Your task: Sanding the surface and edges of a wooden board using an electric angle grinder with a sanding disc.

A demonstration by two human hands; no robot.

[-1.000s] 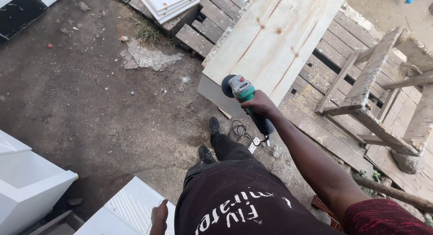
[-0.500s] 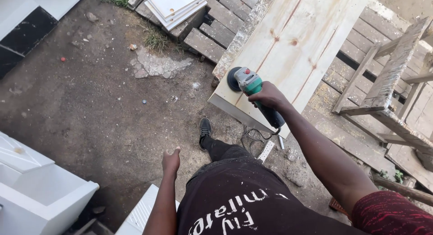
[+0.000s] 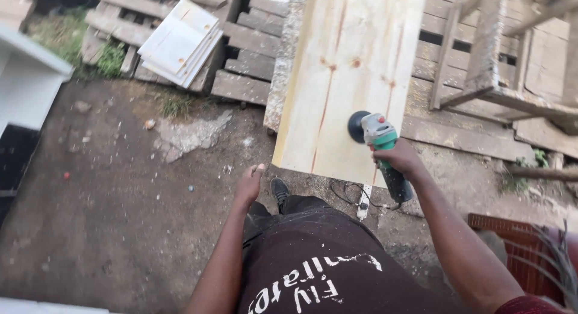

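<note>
A white cabinet (image 3: 27, 79) stands at the far left, with a stack of white panels (image 3: 180, 42) lying tilted on the grey pallets (image 3: 247, 79) beyond the dirt ground (image 3: 108, 211). The left hand (image 3: 250, 184) hangs loosely half-curled and empty, just beside the near left corner of the board (image 3: 349, 79), not clearly touching it. The pale pine board runs from near to far at the centre. The right hand (image 3: 400, 159) is wrapped tight around the green grinder (image 3: 379, 139), whose black disc rests on the board near its near right edge. A power strip (image 3: 363, 202) lies on the ground below. Wooden frames (image 3: 494, 67) stand at the right.
</note>
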